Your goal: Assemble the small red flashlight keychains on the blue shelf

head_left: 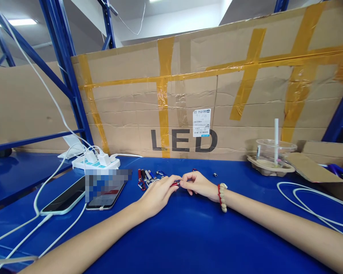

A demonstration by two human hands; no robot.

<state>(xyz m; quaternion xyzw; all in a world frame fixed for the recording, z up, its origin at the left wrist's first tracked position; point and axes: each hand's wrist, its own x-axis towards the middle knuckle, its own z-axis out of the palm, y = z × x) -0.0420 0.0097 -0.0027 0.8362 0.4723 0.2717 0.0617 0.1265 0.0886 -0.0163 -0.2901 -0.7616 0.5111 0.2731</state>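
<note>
In the head view, a small shiny red tube (175, 183) is held just above the blue table. My left hand (160, 192) pinches it between closed fingers. My right hand (198, 183), with a beaded bracelet at the wrist, closes its fingertips on the tube's silver-looking right end. Fingers cover most of the tube, so its full shape is hidden. Beside my left hand lie several small coloured tubes (145, 178) with clips, in red, black, silver and blue. A tiny metal piece (215, 175) sits beyond my right hand, and a small dark red piece (194, 170) lies behind it.
On the left are two phones (65, 198) (107, 196), a white power strip (95, 163) and loose white cables (60, 224). At right stand a clear cup (267, 152) with a straw in a cardboard holder (270, 167), an open carton (314, 167) and a coiled cable (303, 203). Cardboard (125, 121) walls the back.
</note>
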